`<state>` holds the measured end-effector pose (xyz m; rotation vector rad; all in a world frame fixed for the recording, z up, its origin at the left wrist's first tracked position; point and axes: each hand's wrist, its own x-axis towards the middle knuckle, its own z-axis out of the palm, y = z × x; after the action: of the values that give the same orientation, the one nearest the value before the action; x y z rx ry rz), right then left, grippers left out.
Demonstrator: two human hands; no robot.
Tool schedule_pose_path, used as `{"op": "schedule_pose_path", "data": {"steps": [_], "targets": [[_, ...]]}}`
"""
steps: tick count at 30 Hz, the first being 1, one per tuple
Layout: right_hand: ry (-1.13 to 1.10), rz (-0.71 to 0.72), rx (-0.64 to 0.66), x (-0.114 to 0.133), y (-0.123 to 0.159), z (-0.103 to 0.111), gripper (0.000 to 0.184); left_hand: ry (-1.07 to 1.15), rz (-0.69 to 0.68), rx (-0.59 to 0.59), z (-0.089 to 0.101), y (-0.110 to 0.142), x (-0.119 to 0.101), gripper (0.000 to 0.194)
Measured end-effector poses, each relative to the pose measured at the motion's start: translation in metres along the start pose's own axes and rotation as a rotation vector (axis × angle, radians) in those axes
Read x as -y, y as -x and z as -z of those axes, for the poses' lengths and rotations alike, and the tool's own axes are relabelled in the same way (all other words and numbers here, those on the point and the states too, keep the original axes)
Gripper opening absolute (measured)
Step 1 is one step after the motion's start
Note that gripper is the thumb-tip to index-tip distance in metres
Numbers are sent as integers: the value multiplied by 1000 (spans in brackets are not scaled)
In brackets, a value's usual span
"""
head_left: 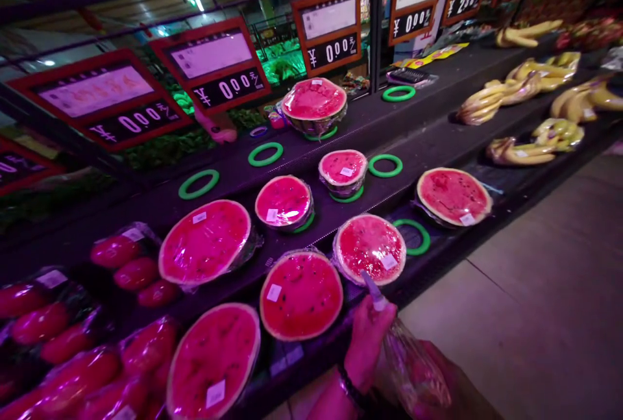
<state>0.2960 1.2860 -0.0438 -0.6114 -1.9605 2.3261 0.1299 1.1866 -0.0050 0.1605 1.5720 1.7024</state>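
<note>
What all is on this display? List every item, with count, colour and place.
Watermelon halves: eight, red flesh, plastic-wrapped, across the black tiered shelves.
Green rings: about nine showing, some bare, some under melons.
Wrapped red fruit packs: several, lower left; kind unclear.
Banana bunches: several, yellow, right end of shelves.
Price signs: about seven showing, red-framed, black displays, hung above the shelves.
Floor: pale tiles, right.
Clear plastic bag: one, bottom centre, held.
Hands: one hand, wristband on, grips the bag; which side is unclear. The other is out of view.
</note>
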Motion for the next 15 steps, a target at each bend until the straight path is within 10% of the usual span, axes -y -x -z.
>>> {"op": "schedule_pose_path", "data": {"steps": [8,15], "targets": [[-206,-162,-24,1,31,33,80,7,38,-37,-47,-1,31,64],[-116,-158,-52,28,26,62,83,-4,-36,-18,-82,-23,15,59]]}}
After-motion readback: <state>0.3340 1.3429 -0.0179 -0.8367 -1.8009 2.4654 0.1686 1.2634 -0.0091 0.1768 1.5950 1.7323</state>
